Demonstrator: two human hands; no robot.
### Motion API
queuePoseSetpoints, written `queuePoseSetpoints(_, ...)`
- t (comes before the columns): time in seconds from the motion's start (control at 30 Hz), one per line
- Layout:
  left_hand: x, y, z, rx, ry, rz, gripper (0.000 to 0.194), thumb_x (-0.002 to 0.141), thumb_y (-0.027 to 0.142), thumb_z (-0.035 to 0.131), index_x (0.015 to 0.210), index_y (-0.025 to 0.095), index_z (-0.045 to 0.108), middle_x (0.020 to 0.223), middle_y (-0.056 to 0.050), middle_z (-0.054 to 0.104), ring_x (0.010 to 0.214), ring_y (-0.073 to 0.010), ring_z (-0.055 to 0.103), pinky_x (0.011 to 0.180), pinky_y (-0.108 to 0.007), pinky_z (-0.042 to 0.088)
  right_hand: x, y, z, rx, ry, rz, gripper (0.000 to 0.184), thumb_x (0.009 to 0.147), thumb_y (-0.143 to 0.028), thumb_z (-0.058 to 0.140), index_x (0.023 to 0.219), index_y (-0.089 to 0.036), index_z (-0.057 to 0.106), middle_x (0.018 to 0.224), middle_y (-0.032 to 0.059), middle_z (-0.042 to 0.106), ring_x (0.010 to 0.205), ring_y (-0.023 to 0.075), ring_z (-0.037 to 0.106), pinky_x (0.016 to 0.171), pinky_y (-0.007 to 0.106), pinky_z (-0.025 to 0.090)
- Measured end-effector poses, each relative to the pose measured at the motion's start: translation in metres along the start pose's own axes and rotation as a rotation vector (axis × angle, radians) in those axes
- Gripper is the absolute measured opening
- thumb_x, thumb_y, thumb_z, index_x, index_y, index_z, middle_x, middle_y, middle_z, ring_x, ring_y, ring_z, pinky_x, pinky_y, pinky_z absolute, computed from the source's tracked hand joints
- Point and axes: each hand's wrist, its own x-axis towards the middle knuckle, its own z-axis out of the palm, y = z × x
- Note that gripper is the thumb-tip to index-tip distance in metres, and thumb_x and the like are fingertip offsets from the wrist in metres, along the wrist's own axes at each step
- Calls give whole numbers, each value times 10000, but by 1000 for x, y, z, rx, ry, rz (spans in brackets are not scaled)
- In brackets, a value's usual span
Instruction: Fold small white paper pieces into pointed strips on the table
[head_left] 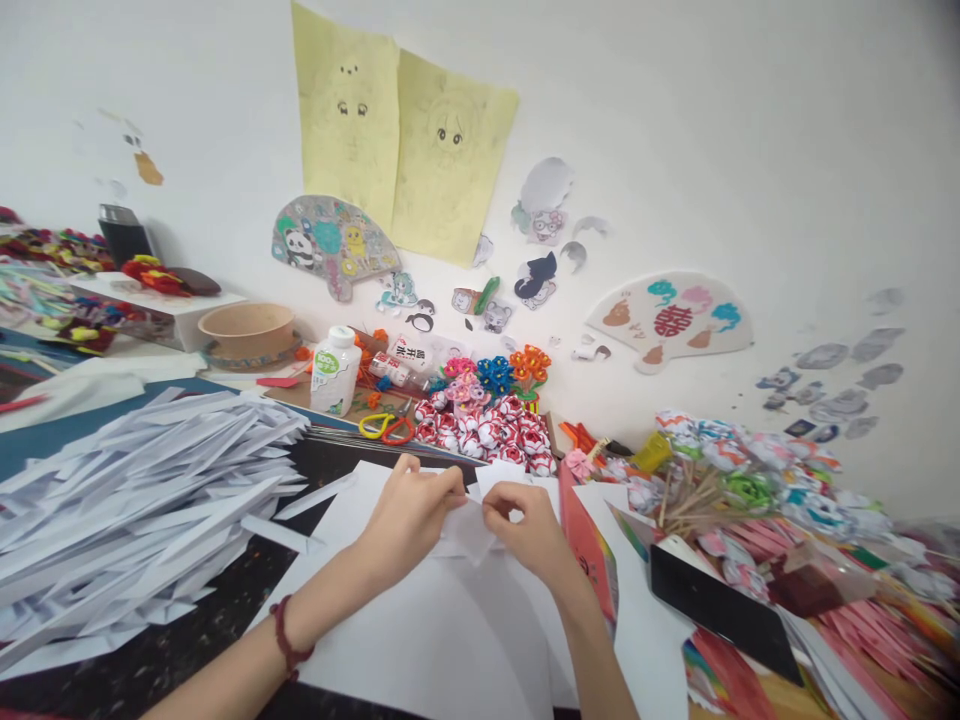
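Observation:
A small piece of white paper (pixel 471 532) is held up between my two hands, above larger white sheets (pixel 427 640) spread on the dark table. My left hand (pixel 416 505), with a dark red bead bracelet on its wrist, pinches the paper's left edge. On the opposite side, my right hand (pixel 525 520) grips the paper between thumb and curled forefinger. Left of my hands lies a big heap of folded white paper strips (pixel 150 500), with a few loose strips reaching toward the sheets.
Behind my hands sit red-and-white paper flowers (pixel 487 425), scissors (pixel 386 428) with yellow and orange handles, and a white bottle (pixel 335 370). A black phone-like slab (pixel 724 605) and a red packet (pixel 589 550) lie to the right. A round wooden bowl (pixel 247 335) stands back left.

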Motion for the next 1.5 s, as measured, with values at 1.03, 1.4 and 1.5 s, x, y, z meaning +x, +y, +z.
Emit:
queuePoseSetpoints(1.03, 1, 2, -5, 154, 136, 41, 450, 845, 412, 539, 1249, 239, 444, 1174, -91, 612, 1022, -254, 526, 908, -419, 226, 2, 5, 0, 316, 198, 192, 333, 755, -449, 614, 572, -171, 601, 531, 16, 611, 456, 135, 548, 469, 244, 424)
queuePoseSetpoints(1.4, 4, -6, -4, 25, 1, -25, 379, 841, 443, 533, 1169, 253, 524, 997, -43, 674, 857, -209, 576, 792, -349, 291, 3, -1, 0, 339, 164, 153, 296, 793, -432, 573, 671, -165, 613, 622, 30, 630, 541, 144, 579, 536, 251, 463)
queuePoseSetpoints(1.5, 4, -5, -2, -67, -4, -66, 305, 878, 401, 483, 1142, 263, 550, 948, -30, 674, 837, -195, 580, 779, -326, 318, 5, 1, 5, 387, 176, 126, 286, 788, -440, 578, 750, -158, 606, 669, 37, 632, 600, 160, 606, 580, 268, 491)
